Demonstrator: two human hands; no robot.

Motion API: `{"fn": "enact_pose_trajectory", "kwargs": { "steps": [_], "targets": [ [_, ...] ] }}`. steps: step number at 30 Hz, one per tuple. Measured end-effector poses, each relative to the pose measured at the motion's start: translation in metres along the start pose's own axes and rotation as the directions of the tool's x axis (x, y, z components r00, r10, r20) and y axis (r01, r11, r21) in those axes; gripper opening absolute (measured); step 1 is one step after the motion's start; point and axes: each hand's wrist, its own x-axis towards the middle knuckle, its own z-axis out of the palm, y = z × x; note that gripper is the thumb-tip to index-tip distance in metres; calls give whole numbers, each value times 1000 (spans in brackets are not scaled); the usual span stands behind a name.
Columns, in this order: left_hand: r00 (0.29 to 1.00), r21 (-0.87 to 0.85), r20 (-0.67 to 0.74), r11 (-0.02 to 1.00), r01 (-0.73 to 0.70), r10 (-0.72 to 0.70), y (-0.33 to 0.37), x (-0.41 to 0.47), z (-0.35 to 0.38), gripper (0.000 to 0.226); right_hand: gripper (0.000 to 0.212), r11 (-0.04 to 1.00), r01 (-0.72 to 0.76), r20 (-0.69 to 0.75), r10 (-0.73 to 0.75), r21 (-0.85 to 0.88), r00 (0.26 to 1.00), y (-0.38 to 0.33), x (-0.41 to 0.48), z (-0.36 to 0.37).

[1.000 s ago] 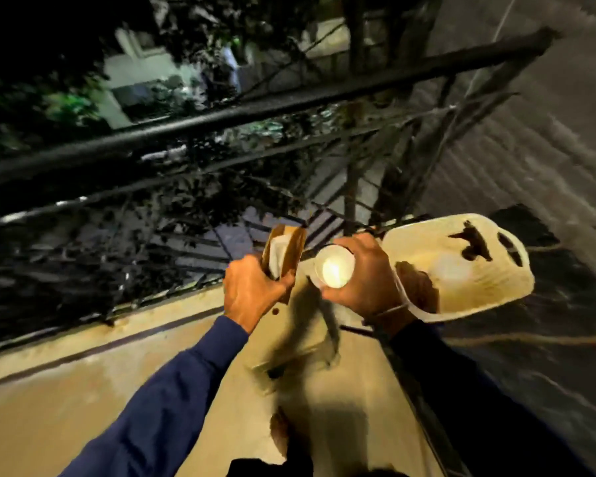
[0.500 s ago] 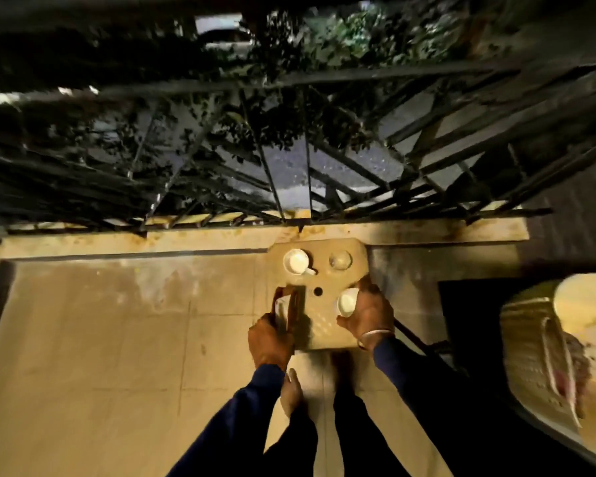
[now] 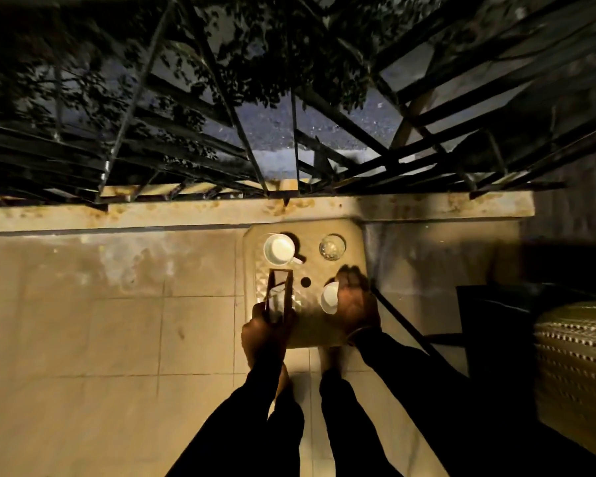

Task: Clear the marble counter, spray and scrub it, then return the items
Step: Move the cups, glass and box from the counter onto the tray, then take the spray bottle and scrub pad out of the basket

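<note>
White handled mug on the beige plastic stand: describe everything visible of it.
The white handled mug looks ceramic, round and glossy. It stands upright, mouth up, seemingly empty, its handle jutting near-right. It sits on the far left corner of the beige plastic stand, apart from the clear glass on its right.

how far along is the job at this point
Done: a white mug and a glass stand on the beige stool. In hand: the left hand holds a brown holder and the right hand grips a small white cup, both low over the stool. Left: no counter, spray or scrubber is in view, so spraying, scrubbing and returning items seem not yet begun.
</note>
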Motion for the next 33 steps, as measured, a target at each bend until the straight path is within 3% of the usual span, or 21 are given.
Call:
{"fn": "enact_pose_trajectory", "kwargs": {
  "steps": [4, 7, 10, 11, 13, 16, 20, 25, 29, 31, 33],
  "targets": [
    [1000, 98, 23, 995, -10, 8, 0, 5, 8, 68, 117, 995, -78, 66, 74, 56, 995, -7, 4, -2],
    [999, 161, 51, 987, 8, -17, 2, 2, 2, 89, 125, 995, -88, 48, 85, 55, 995, -7, 1, -4],
    [990, 92, 114, 993, 71, -82, 8, -4, -19, 90, 87, 987, -135, -58, 140, 90, 988, -10, -11, -15],
    [987, 35, 136, 997, 76, -80, 11, -7, -29, 86, 84, 985, -143, -93, 152, 94, 984, -13, -19, -27],
    [989, -65, 151, 998, 8, 2, 16, -15, -47, 72, 98, 991, -105, -70, 112, 88, 991, -18, -40, -50],
    [967, -35, 139, 977, -210, 212, 28, -32, -72, 54, 81, 998, -1, -138, 10, 67, 990, -21, -75, -91],
    [902, 58, 164, 909, -413, 400, 58, -61, -106, 72, 68, 998, 27, -246, -11, 63, 969, -18, -115, -149],
    [737, 108, 209, 734, -671, 643, 106, -105, -144, 86, 66, 994, 20, -388, 25, 111, 921, 2, -175, -217],
    [591, 49, 171, 592, -804, 788, 177, -147, -157, 62, 52, 993, -83, -565, 114, 81, 818, 47, -225, -273],
    [573, -59, 179, 590, -805, 800, 214, -176, -156, 37, 47, 980, -166, -626, 195, 105, 755, 87, -248, -292],
    [593, -105, 267, 635, -765, 759, 247, -209, -144, 29, 47, 948, -299, -645, 297, 110, 704, 141, -269, -301]
  ]
}}
